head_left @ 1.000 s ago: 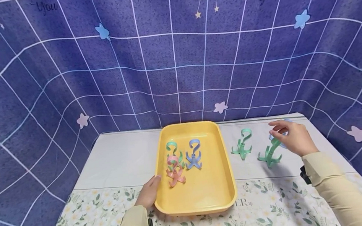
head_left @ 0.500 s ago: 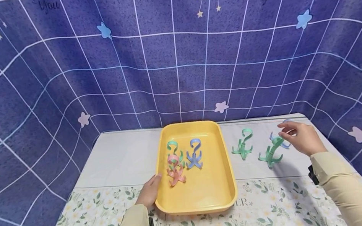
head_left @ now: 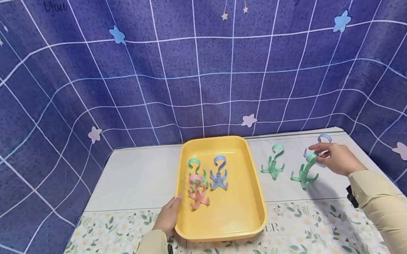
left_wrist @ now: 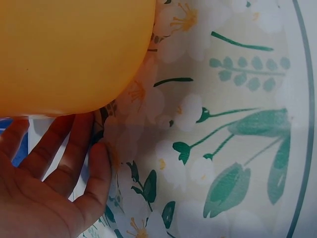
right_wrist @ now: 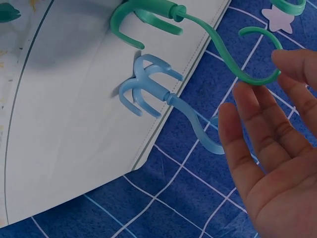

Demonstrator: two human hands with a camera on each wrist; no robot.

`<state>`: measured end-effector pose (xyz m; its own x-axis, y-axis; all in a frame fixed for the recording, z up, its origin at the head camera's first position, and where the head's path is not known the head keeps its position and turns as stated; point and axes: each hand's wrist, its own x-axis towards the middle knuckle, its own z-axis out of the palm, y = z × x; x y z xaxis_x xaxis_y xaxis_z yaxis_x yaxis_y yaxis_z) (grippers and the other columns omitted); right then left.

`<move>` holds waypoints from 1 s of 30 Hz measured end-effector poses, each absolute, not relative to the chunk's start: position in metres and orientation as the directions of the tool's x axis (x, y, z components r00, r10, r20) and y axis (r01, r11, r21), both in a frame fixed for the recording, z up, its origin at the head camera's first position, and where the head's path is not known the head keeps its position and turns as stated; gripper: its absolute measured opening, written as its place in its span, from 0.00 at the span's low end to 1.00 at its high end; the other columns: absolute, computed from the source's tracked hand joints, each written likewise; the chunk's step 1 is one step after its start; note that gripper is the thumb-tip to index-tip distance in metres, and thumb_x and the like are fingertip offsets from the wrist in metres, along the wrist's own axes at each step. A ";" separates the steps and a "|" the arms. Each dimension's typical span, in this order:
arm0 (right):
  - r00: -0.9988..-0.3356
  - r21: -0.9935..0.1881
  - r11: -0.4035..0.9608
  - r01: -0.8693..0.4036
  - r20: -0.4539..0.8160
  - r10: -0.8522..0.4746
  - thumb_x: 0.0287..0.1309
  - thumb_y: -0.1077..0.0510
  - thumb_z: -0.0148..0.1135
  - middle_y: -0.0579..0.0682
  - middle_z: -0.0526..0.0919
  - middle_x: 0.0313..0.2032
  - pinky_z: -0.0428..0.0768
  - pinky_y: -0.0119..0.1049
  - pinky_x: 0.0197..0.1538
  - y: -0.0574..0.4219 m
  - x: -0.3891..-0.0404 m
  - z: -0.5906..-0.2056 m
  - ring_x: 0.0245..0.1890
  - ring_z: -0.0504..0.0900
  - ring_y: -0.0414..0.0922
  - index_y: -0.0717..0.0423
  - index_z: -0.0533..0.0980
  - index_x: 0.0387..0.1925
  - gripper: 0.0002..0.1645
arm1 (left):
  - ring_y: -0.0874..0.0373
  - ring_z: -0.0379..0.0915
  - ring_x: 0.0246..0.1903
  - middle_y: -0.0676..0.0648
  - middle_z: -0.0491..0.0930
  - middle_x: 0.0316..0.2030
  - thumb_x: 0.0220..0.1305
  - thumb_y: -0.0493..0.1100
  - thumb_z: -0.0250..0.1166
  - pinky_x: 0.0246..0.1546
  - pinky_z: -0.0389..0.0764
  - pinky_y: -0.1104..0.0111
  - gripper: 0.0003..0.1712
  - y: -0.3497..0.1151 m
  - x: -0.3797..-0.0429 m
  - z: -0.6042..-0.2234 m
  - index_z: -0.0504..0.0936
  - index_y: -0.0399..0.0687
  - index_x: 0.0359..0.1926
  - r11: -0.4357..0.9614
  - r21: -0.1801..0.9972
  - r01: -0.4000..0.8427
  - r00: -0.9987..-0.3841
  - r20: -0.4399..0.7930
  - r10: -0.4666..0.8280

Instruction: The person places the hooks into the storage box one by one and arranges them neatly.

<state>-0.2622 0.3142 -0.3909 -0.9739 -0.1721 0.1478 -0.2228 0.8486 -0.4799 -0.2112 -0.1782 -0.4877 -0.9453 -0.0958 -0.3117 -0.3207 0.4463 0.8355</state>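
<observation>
pinching nearer green hook (head_left: 304,173) by curl with right hand (head_left: 336,159), right of frame; holding yellow tray (head_left: 236,211), centre, by left edge with left hand (head_left: 168,217). probably mid pick-up; next, needs lifting clear of blue hook (right_wrist: 157,89).

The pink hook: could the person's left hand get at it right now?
Probably yes. Only the side of the yellow tray stands between the left hand and the pink hook, which is close by and has nothing over it.
</observation>
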 end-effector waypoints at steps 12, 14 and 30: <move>-0.969 -0.485 0.841 -0.240 0.168 -0.180 0.65 0.59 0.67 0.61 0.87 0.40 0.83 0.55 0.43 0.312 -0.260 -0.401 0.40 0.86 0.59 0.66 0.82 0.53 0.19 | 0.35 0.73 0.60 0.32 0.76 0.63 0.81 0.59 0.40 0.64 0.69 0.43 0.36 -0.178 -0.211 -0.487 0.63 0.39 0.76 0.448 0.833 -0.324 -0.944 -0.313 -0.101; -0.967 -0.485 0.839 -0.245 0.184 -0.176 0.65 0.59 0.67 0.60 0.88 0.39 0.83 0.54 0.42 0.311 -0.259 -0.403 0.39 0.87 0.57 0.66 0.82 0.52 0.18 | 0.35 0.73 0.60 0.32 0.75 0.63 0.81 0.59 0.40 0.64 0.69 0.43 0.36 -0.178 -0.211 -0.487 0.63 0.39 0.76 0.443 0.835 -0.325 -0.944 -0.314 -0.102; -0.961 -0.471 0.847 -0.246 0.236 -0.148 0.66 0.56 0.68 0.51 0.88 0.32 0.81 0.50 0.39 0.301 -0.252 -0.410 0.33 0.86 0.50 0.63 0.83 0.49 0.16 | 0.34 0.71 0.63 0.31 0.74 0.64 0.82 0.59 0.40 0.65 0.68 0.43 0.36 -0.177 -0.210 -0.484 0.63 0.38 0.76 0.446 0.837 -0.317 -0.946 -0.310 -0.092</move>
<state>-0.2517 0.3012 -0.4102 -0.9605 -0.1476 0.2357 -0.2458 0.8471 -0.4712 -0.2097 -0.1770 -0.4841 -0.9463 -0.0919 -0.3100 -0.3174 0.4464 0.8366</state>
